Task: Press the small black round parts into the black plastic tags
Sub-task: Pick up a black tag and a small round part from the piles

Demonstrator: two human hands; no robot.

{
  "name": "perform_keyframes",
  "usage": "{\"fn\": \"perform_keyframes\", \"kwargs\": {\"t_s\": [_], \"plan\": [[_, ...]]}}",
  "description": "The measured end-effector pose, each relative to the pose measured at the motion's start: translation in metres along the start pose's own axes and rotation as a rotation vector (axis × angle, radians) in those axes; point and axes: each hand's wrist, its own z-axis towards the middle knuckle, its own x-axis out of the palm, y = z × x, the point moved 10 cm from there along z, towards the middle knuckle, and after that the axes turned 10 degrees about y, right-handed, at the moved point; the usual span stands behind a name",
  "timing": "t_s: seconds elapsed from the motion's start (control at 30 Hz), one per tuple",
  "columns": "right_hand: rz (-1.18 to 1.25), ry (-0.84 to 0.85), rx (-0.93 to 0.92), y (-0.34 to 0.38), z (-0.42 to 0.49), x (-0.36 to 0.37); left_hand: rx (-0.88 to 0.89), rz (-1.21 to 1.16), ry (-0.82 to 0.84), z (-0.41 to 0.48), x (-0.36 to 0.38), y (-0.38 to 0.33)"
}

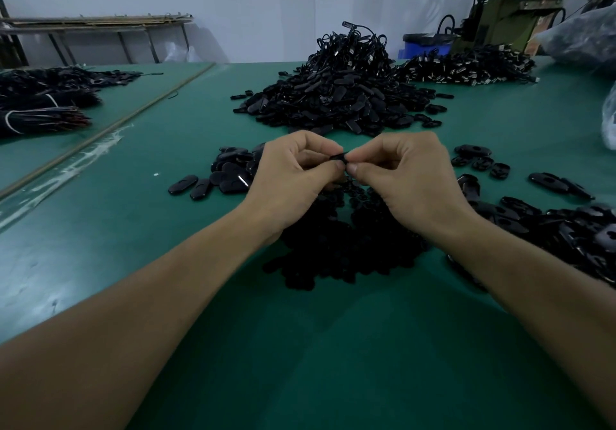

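My left hand (293,169) and my right hand (403,173) meet above the green table (166,246), fingertips together. Between them sits a black plastic tag (339,157), pinched by thumb and fingers of both hands; only its edge shows. Whether a small round part is held with it stays hidden. Under the hands lies a heap of small black round parts (336,246). A small group of black tags (226,173) lies left of my left hand. More tags with openings (566,229) spread out to the right.
A big mound of black tags (340,96) rises behind the hands, with a pile of corded pieces (466,64) at the back right. Bundled black cords (43,103) lie far left. A machine (513,12) and blue bin (425,44) stand beyond the table.
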Motion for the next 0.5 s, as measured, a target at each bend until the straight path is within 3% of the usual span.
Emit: {"fn": "perform_keyframes", "kwargs": {"t_s": [0.27,0.5], "plan": [[-0.140,0.028,-0.073,0.012,-0.001,0.006,-0.006,0.016,-0.056,0.001,-0.009,0.001],[0.126,0.101,0.064,-0.011,0.005,0.000,-0.006,0.036,0.025,0.003,-0.004,-0.005]]}}
